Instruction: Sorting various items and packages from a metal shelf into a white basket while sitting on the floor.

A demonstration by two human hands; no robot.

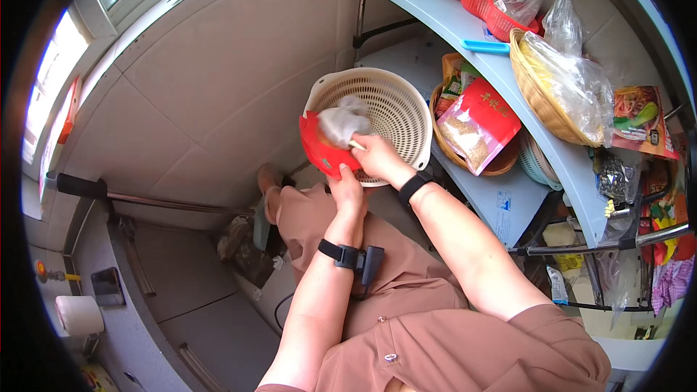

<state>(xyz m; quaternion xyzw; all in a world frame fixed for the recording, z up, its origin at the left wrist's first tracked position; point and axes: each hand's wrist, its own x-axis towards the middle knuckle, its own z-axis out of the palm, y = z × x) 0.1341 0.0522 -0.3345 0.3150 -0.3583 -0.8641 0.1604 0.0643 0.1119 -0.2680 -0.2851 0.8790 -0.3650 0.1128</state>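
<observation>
My left hand (347, 191) holds the lower edge of a red packet (322, 153), its thumb on the front. Beside it, my right hand (379, 159) grips a short pale stick or handle, whose far end meets a whitish, bunched plastic or cloth piece (340, 122) at the packet's top. Whether that piece is inside the packet or in front of it, I cannot tell. Both hands are over the near left rim of a cream perforated plastic basket (405, 114) with side handles. The fingers of my left hand behind the packet are hidden.
On the right, a blue-grey shelf rack (550, 136) carries a wicker basket (544, 100), plastic bags and a red plastic basket (490, 13). A red and pink food pouch (479, 125) lies on a lower tier. A tiled wall is at left, with a counter (122, 332) holding a phone (108, 286).
</observation>
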